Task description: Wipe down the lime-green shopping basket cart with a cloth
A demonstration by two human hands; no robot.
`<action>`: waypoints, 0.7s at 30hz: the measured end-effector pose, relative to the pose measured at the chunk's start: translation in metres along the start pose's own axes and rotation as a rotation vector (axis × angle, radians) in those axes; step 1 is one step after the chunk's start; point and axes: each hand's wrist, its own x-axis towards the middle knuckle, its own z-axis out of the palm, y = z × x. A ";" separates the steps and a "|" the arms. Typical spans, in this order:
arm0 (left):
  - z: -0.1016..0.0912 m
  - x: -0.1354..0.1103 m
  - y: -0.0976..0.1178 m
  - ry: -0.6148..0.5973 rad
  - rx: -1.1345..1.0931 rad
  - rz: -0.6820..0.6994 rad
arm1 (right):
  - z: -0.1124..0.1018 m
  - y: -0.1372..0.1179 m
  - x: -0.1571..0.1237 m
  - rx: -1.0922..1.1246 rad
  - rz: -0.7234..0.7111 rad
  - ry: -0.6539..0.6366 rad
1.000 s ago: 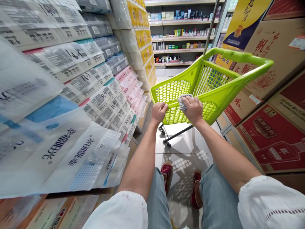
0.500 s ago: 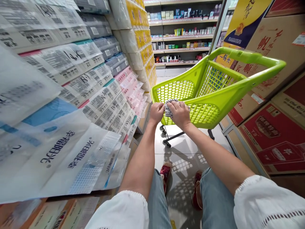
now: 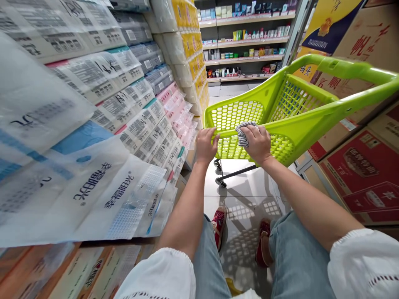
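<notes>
A bright green plastic shopping cart point(image 3: 237, 116) with latticed sides stands sideways in front of me. My left hand point(image 3: 206, 144) is at its front corner, fingers bent over the rim and thumb apart on the near side. Farther right along the same rim, my right hand point(image 3: 258, 143) holds a bunched grey-and-white striped cloth point(image 3: 245, 133). The cloth is pressed against the top edge of the near side, and part of it is hidden under my fingers. The cart's handle point(image 3: 352, 70) is at the upper right, away from both hands.
Stacked plastic-wrapped packs point(image 3: 106, 187) crowd the left side, with yellow-and-white packs point(image 3: 187, 54) behind them. Cartons point(image 3: 352, 170) line the right. Shelves of small bottles and boxes point(image 3: 249, 39) stand at the back. The cart's wheels point(image 3: 220, 182) rest on the tiled floor point(image 3: 237, 189).
My right hand has slid right along the cart's rim with the cloth, away from my left hand. My left hand has loosened from a fist at the corner. The view has shifted slightly.
</notes>
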 end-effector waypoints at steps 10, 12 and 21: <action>0.023 -0.035 0.016 -0.108 0.188 -0.120 | -0.002 -0.007 -0.006 0.029 -0.009 0.013; 0.030 -0.031 0.010 -0.107 0.189 -0.147 | -0.002 -0.010 -0.005 0.040 -0.055 0.006; 0.034 -0.019 -0.008 -0.148 0.092 -0.097 | 0.034 -0.024 0.001 0.072 -0.210 -0.089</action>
